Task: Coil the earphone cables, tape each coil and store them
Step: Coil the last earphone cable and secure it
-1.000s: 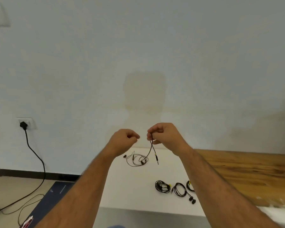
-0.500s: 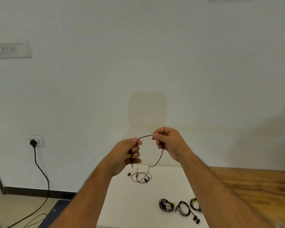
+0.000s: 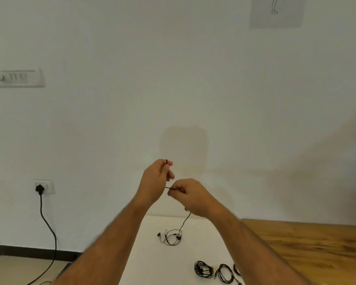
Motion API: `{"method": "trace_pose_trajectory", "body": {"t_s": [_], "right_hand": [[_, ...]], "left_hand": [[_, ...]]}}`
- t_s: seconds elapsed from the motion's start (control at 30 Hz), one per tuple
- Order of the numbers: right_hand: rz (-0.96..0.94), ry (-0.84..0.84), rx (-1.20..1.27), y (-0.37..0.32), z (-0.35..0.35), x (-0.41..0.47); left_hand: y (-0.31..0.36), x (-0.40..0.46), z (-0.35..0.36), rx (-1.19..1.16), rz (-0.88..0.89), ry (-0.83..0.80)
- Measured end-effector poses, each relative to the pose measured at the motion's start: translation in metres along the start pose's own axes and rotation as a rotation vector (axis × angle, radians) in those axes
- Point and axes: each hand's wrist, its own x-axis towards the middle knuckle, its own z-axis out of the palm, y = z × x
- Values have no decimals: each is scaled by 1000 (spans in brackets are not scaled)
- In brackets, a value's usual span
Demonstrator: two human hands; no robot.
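Both grips, left hand (image 3: 155, 182) and right hand (image 3: 190, 195), pinch the earphone cable (image 3: 184, 222); coiling is underway, next loop swings toward twelve o'clock.

A pale wall (image 3: 173, 79) filled the view. A switch plate (image 3: 20, 78) sat at nine o'clock, a socket (image 3: 43, 187) below it, wood top (image 3: 317, 243) at four o'clock.

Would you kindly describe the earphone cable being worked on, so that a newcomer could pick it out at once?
Start at the white tabletop below the pale wall. At its far end a thin black earphone cable lies in a loose tangle, one strand rising to the right hand. Unlike the tight black coils at the near edge, it is unwound and held.
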Motion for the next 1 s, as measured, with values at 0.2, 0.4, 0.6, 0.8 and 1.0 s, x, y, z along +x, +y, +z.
{"method": "trace_pose_trajectory", "body": {"t_s": [0.2, 0.4, 0.6, 0.8, 1.0], "right_hand": [[-53, 150, 141, -9, -36, 16], [-60, 306, 357, 3, -19, 31], [77, 178, 442, 12, 24, 29], [68, -36, 215, 0, 9, 17], [-45, 136, 296, -15, -41, 22]], "left_hand": [[5, -7, -15, 100, -49, -192], [30, -14, -32, -253, -351, -532], [51, 3, -23, -810, -393, -227], [29, 19, -14, -200, -80, 21], [18, 6, -17, 61, -91, -346]]}}
